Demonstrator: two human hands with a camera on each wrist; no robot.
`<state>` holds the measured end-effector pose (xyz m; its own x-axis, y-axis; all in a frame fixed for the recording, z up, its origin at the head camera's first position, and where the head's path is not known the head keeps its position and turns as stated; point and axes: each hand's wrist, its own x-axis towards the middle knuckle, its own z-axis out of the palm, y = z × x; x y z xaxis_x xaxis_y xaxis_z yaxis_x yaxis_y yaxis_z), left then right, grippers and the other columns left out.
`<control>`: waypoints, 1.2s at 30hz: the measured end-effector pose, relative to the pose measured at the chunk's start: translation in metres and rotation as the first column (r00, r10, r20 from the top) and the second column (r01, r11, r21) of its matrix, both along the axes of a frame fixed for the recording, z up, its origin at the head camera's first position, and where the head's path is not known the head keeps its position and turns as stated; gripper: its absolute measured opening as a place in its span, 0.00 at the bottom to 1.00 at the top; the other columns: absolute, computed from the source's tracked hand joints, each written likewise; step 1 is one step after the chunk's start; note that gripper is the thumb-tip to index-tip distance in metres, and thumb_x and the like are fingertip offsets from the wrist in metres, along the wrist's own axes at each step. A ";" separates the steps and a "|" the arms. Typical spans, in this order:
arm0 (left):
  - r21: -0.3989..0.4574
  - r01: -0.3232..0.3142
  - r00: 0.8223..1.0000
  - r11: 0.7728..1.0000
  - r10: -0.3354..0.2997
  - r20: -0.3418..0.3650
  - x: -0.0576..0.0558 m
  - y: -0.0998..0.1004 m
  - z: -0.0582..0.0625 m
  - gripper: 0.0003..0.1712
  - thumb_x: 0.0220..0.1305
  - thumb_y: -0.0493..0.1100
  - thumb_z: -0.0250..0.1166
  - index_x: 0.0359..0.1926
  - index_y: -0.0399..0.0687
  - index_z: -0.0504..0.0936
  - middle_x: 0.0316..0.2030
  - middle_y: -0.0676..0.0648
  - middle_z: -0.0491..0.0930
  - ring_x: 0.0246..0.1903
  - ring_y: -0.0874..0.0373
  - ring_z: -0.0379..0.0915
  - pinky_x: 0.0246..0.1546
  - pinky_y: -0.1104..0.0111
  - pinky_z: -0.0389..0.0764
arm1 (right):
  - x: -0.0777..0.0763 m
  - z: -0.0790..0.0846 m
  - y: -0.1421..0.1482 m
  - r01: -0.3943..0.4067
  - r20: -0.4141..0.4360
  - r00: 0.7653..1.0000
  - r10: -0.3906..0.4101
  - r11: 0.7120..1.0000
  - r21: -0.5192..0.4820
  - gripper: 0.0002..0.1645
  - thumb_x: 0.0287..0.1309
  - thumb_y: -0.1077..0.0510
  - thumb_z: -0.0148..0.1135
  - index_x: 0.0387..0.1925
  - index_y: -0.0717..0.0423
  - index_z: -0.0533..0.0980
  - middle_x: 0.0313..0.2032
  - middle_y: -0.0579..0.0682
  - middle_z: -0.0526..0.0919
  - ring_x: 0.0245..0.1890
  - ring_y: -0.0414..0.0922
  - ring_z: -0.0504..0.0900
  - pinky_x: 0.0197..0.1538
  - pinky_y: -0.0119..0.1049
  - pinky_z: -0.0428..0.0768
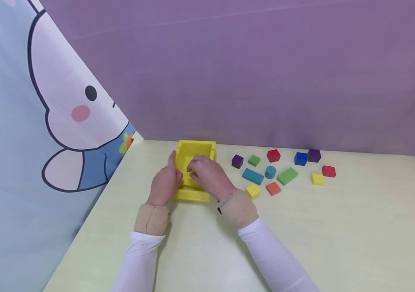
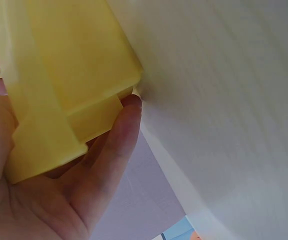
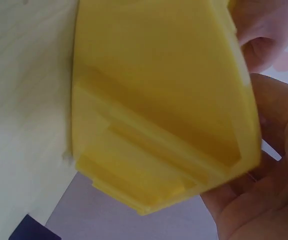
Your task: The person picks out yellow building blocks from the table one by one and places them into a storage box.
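A yellow open-topped box (image 1: 194, 195) stands on the table in the head view. My left hand (image 1: 164, 184) grips its left side. In the left wrist view that hand (image 2: 84, 195) wraps round the box wall (image 2: 79, 55), one finger low along its outside. My right hand (image 1: 211, 174) reaches over the right wall, its fingers bent down inside the box. The right wrist view shows the box's outer wall (image 3: 159, 65) hiding the right fingertips, so whatever they touch or hold is out of sight. The right palm (image 3: 264, 210) lies beyond that wall.
Several coloured blocks lie right of the box, among them a purple cube (image 1: 237, 161), a blue bar (image 1: 252, 176), a blue cylinder (image 1: 270, 172), a green bar (image 1: 287, 176) and a yellow block (image 1: 252, 191) near the right wrist. A purple curtain (image 1: 265, 81) hangs behind the table.
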<state>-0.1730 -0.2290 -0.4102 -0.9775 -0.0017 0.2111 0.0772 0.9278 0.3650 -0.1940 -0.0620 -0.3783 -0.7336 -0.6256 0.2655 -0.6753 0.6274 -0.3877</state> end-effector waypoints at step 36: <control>0.018 -0.026 0.997 0.999 0.024 0.075 0.000 0.004 0.004 0.37 0.68 0.36 0.54 0.75 0.37 0.52 0.20 0.42 0.74 0.15 0.50 0.67 0.20 0.60 0.71 | -0.006 -0.019 -0.020 0.042 -0.197 0.980 0.019 0.952 0.302 0.13 0.63 0.66 0.61 0.41 0.50 0.86 0.38 0.48 0.84 0.33 0.44 0.79 0.37 0.35 0.80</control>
<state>-0.1734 -0.2252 -0.4065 -0.9901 -0.0299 0.1375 0.0258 0.9218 0.3868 -0.2000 -0.0822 -0.3974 -0.6938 -0.6909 0.2034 -0.7107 0.7024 -0.0386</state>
